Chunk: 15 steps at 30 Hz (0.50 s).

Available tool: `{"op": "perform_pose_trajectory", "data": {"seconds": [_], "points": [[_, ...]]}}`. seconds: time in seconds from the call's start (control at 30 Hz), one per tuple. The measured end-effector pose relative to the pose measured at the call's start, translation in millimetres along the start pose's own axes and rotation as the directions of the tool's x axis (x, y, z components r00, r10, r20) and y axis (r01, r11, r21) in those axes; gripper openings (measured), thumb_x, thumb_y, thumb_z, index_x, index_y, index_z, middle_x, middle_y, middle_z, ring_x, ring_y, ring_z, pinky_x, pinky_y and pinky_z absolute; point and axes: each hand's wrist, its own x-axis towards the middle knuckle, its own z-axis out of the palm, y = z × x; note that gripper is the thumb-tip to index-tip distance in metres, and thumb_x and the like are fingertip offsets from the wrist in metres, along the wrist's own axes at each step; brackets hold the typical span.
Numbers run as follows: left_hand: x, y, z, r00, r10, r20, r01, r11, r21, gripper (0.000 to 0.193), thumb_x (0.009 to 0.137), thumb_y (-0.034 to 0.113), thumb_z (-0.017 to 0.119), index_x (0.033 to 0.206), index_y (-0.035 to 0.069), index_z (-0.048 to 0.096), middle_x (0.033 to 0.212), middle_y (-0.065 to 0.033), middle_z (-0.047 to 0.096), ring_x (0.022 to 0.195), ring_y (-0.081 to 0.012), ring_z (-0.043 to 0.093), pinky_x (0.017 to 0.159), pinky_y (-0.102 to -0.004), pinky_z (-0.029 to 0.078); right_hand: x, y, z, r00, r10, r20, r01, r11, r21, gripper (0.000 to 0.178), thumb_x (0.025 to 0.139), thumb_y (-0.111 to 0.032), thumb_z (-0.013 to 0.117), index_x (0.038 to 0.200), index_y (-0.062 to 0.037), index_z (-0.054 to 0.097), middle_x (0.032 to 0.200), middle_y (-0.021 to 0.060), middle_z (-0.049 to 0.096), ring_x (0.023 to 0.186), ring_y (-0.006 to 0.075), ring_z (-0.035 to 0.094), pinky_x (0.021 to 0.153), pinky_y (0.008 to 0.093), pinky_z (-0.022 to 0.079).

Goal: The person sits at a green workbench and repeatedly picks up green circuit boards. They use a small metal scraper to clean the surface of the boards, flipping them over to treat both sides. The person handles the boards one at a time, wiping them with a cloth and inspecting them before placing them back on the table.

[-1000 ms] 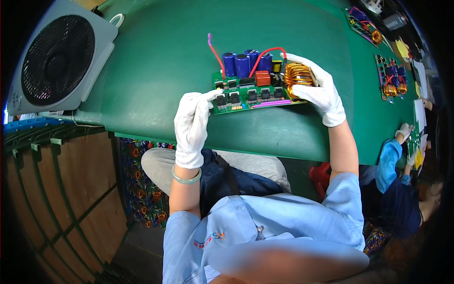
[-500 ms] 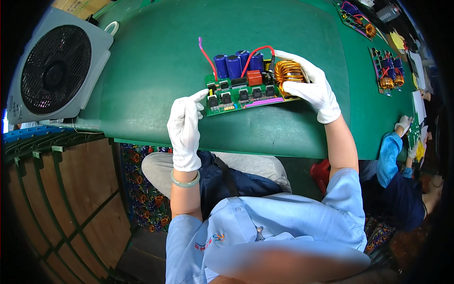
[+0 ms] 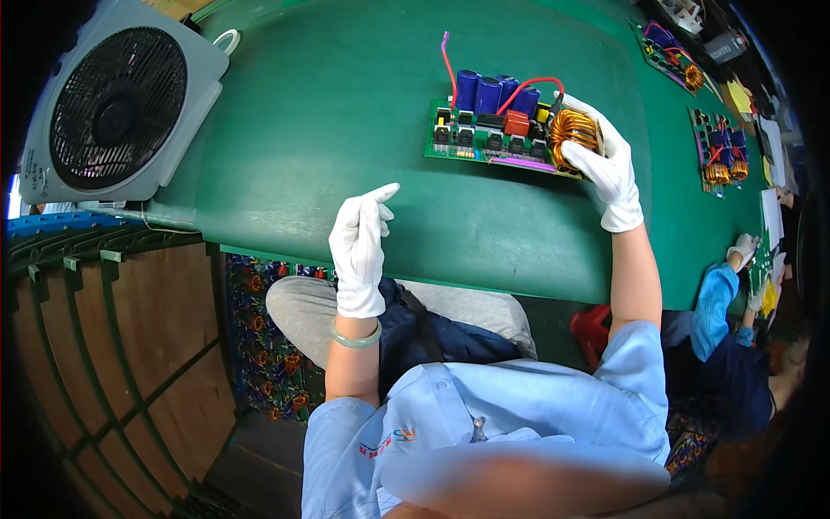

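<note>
My right hand (image 3: 616,182), in a white glove, grips a green circuit board (image 3: 438,145) by its right end, thumb and fingers around the copper-wound coil (image 3: 573,130). The board is held above the green table mat, tilted a little. Blue cylindrical capacitors (image 3: 487,93) stand along its far side, and a red block (image 3: 516,123) sits near its middle. One red wire (image 3: 447,60) sticks up at the left; another arches over toward the coil. My left hand (image 3: 357,251), also gloved, hovers near the mat's front edge with its forefinger stretched out, holding nothing and apart from the board.
A grey box fan (image 3: 117,108) stands at the table's left. Two more populated boards (image 3: 670,59) lie toward the right edge, beside papers. At far right a co-worker's gloved hands (image 3: 743,249) hold a green board. Wooden panels (image 3: 164,337) stand at lower left.
The board has moved right and slightly away in my right hand. My left hand has come off the board's left end and now sits apart, nearer the front edge.
</note>
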Motion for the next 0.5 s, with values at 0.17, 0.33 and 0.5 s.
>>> {"op": "perform_pose_trajectory", "data": {"seconds": [0.17,0.33,0.5], "points": [[-1.9,-0.4,0.2,1.000,-0.030,-0.011,0.030,0.999,0.041,0.028,0.104,0.015,0.047,0.112,0.003,0.071,0.082,0.0031,0.056,0.067,-0.0031,0.044,0.062,-0.0191,0.038,-2.7,1.3,-1.3,1.000,-0.001,0.003,0.001,1.000,-0.003,0.060,0.083,-0.008,0.076,0.137,0.0014,0.053,0.132,0.0100,0.060,0.116,0.0168,0.059,0.103,0.0320,0.045],[-3.5,-2.7,-2.0,1.000,0.005,0.003,-0.005,0.994,0.107,0.030,0.105,0.018,0.047,0.110,-0.001,0.069,0.084,0.0005,0.062,0.068,-0.0044,0.048,0.064,-0.0201,0.040,-6.5,1.2,1.1,1.000,0.008,0.019,-0.008,1.000,0.005,0.061,0.081,-0.005,0.076,0.137,0.0009,0.053,0.130,0.0100,0.061,0.116,0.0160,0.059,0.102,0.0313,0.045],[-4.2,-2.4,-2.3,1.000,0.013,0.005,-0.013,0.988,0.156,0.030,0.105,0.019,0.047,0.110,0.000,0.070,0.083,0.0010,0.061,0.068,-0.0042,0.048,0.064,-0.0199,0.040,-8.7,-0.8,3.9,0.999,0.015,0.035,-0.014,0.999,-0.029,0.061,0.080,-0.004,0.077,0.136,0.0004,0.053,0.125,0.0090,0.062,0.113,0.0146,0.059,0.100,0.0303,0.047]]}}
